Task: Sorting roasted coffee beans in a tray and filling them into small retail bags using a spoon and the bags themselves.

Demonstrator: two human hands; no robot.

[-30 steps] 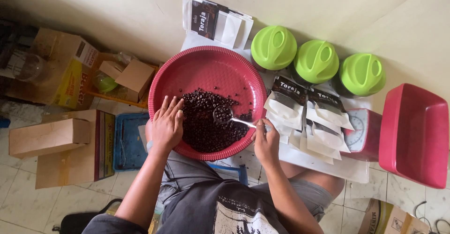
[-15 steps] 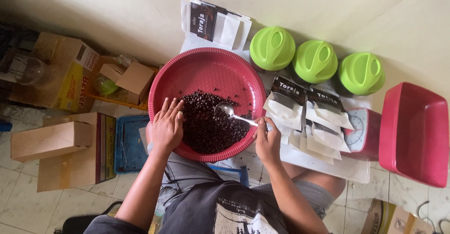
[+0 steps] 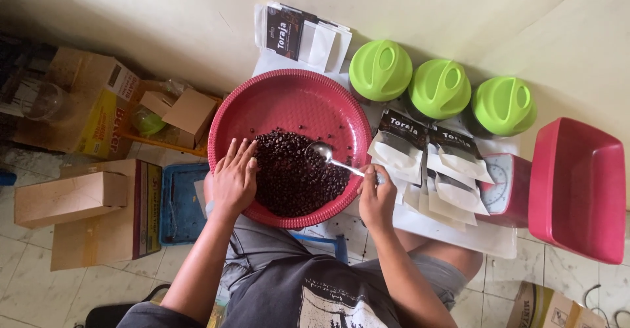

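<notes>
While right hand (image 3: 377,200) hides the spoon (image 3: 321,151) handle, beans (image 3: 292,180) show.

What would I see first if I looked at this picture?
A big red basin in the middle, with a pile of dark coffee beans in it. The left hand rests on the beans, and the right hand holds a metal spoon over them. Three bright green lids sit in a row at the upper right.

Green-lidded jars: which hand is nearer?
Right. The right hand holds a spoon at the red basin's edge, on the side toward the green-lidded jars. The left hand rests on the coffee beans at the basin's far side.
</notes>
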